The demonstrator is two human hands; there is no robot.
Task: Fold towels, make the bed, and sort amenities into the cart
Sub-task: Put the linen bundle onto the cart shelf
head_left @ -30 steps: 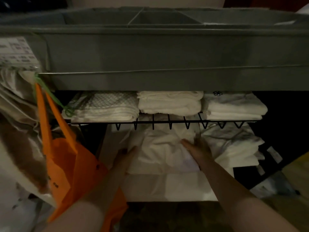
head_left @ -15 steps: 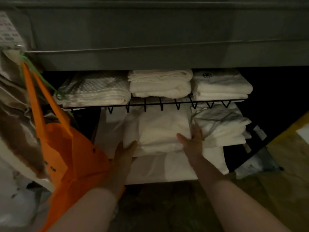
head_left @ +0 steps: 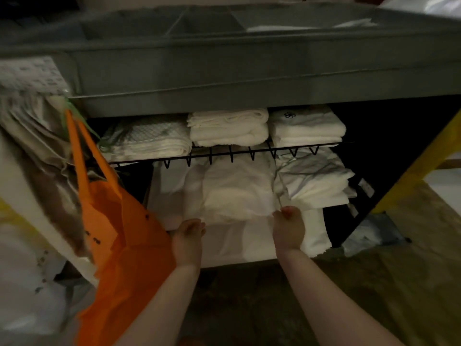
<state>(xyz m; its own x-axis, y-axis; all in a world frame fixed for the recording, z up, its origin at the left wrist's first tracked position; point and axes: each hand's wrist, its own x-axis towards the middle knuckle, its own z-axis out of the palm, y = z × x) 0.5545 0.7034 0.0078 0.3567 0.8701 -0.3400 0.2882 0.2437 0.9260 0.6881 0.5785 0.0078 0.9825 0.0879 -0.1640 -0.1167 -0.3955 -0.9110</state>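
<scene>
On the dim lower shelf of the grey plastic cart, the left hand and right hand grip with curled fingers the front edge of the folded white cloth bundle; a crooked tug risks dragging askew the rumpled white linen stack just beside it.

Left hand, right hand grip folded towel.

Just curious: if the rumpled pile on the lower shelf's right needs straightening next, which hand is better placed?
Probably the right hand: it pinches the middle linen beside that rumpled pile; the left hand sits farther, by the orange bag.
</scene>
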